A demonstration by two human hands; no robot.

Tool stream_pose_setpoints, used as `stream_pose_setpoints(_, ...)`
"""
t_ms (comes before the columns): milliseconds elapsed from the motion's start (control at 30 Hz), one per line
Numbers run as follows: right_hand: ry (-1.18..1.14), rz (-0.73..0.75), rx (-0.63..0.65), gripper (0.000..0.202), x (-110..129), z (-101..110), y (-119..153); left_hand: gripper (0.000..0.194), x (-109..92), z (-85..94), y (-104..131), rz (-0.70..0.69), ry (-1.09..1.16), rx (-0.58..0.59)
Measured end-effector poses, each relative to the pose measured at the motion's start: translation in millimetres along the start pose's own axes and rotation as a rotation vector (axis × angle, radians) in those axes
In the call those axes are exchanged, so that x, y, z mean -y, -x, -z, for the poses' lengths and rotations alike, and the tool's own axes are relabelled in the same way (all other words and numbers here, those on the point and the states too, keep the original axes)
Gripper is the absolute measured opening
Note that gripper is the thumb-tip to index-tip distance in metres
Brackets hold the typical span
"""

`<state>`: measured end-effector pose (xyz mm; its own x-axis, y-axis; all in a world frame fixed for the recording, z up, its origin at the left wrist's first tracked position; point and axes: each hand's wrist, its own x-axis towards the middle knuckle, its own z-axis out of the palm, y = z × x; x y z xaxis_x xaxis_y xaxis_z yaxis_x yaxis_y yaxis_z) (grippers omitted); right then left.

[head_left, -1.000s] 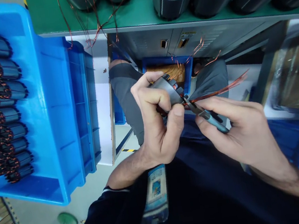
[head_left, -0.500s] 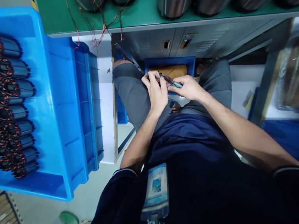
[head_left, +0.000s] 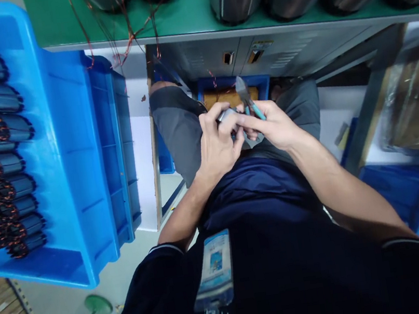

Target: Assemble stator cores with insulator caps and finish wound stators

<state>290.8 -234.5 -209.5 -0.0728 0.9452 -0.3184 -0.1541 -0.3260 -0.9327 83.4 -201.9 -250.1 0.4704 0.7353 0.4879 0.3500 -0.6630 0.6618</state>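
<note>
Over my lap, the fingers of my left hand (head_left: 216, 143) are wrapped around a small grey metal stator (head_left: 226, 114), mostly hidden by the fingers. My right hand (head_left: 277, 123) grips cutting pliers (head_left: 242, 89) with teal handles, their jaws pointing up and away from me. The right index finger reaches across to the stator and touches it or the left fingers. Below the hands stands a blue bin (head_left: 267, 88) with a brown bottom, and short copper wire bits (head_left: 212, 77) show above it.
On the left, a stack of blue crates (head_left: 81, 144) holds rows of copper-wound stators (head_left: 9, 132). Large dark metal cylinders (head_left: 241, 0) stand on the green bench (head_left: 195, 9), with loose copper wires (head_left: 130, 35) hanging over its edge. Grey cabinet doors (head_left: 234, 59) face my knees.
The pliers have swung upright in my right hand, their jaws now clear of the left fingers. My right index finger has reached over to the stator. The view has shifted slightly right.
</note>
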Motion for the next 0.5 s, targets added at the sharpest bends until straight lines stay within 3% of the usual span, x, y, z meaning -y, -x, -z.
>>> stream_pose_setpoints(67, 0.017, 0.049, 0.011, 0.058, 13, 1, 16, 0.062, -14, 19.0, -6, -0.017, 0.148, -0.023)
stream_pose_setpoints(167, 0.055, 0.144, 0.022, 0.048, 30, 5, 37, 0.099, -42, 47.4, -18, 0.305, 0.54, 0.04)
stream_pose_setpoints(233, 0.093, 0.237, 0.07, 0.037, 39, 9, 46, 0.091, -64, 62.6, -26, 0.569, 0.82, 0.141)
stream_pose_setpoints(300, 0.138, 0.327, 0.145, 0.024, 48, 11, 53, 0.072, -85, 72.6, -32, 0.701, 1.054, 0.204)
stream_pose_setpoints(400, 0.184, 0.392, 0.156, 0.022, 60, 5, 62, 0.058, -104, 76.2, -37, 0.755, 1.212, 0.188)
stream_pose_setpoints(500, 0.145, 0.395, -0.082, 0.034, 72, -15, 70, 0.058, -107, 69.4, -36, 0.697, 1.116, 0.084)
